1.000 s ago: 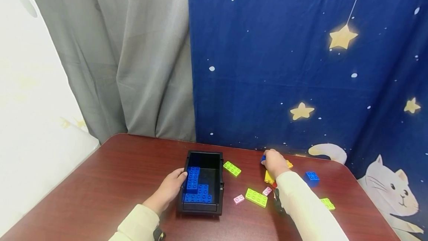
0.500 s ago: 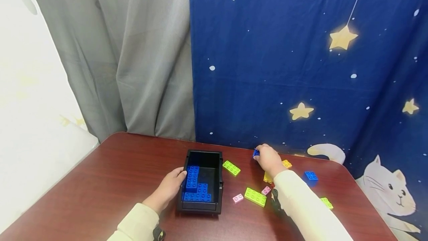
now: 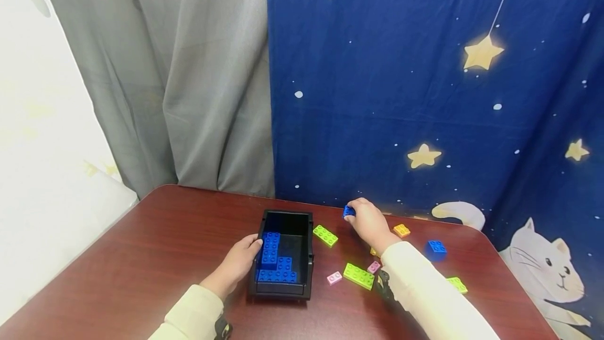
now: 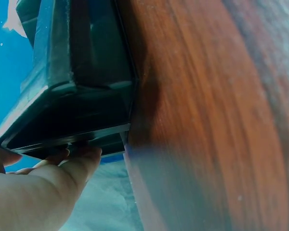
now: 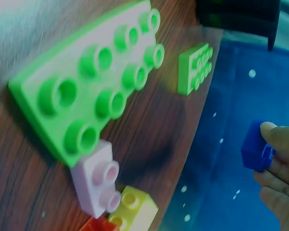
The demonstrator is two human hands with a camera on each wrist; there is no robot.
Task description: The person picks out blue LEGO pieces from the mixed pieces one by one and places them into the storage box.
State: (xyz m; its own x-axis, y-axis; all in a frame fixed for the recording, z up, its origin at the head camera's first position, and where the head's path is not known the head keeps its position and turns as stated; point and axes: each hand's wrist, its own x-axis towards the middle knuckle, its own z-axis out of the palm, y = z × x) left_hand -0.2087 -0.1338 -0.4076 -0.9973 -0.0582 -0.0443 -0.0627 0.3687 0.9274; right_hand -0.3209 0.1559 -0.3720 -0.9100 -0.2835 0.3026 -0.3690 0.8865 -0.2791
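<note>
A blue toy brick (image 5: 253,147) is pinched between the thumb and fingers of my right hand (image 3: 371,221), above the table's far side. In the head view only a corner of that brick (image 3: 348,211) shows past the fingers. My left hand (image 3: 237,262) grips the left wall of a black bin (image 3: 305,291), thumb over the rim. Its fingers lie against the bin's side in the left wrist view. Inside the bin, several blue bricks (image 3: 277,276) are set along the left and near sides; the rest of its floor shows bare.
Right of the bin lie green bricks (image 3: 325,235) (image 3: 358,276), pink bricks (image 3: 334,277) (image 3: 374,267) and a yellow-orange brick (image 3: 401,230). Farther right are a blue brick (image 3: 437,246) and another green brick (image 3: 457,285). A red brick (image 5: 99,224) and a yellow brick (image 5: 135,210) show partly. A curtain hangs behind.
My right hand has moved left and slightly away with the blue brick, off the yellow and orange bricks, uncovering the orange one. The left hand stays on the bin.
</note>
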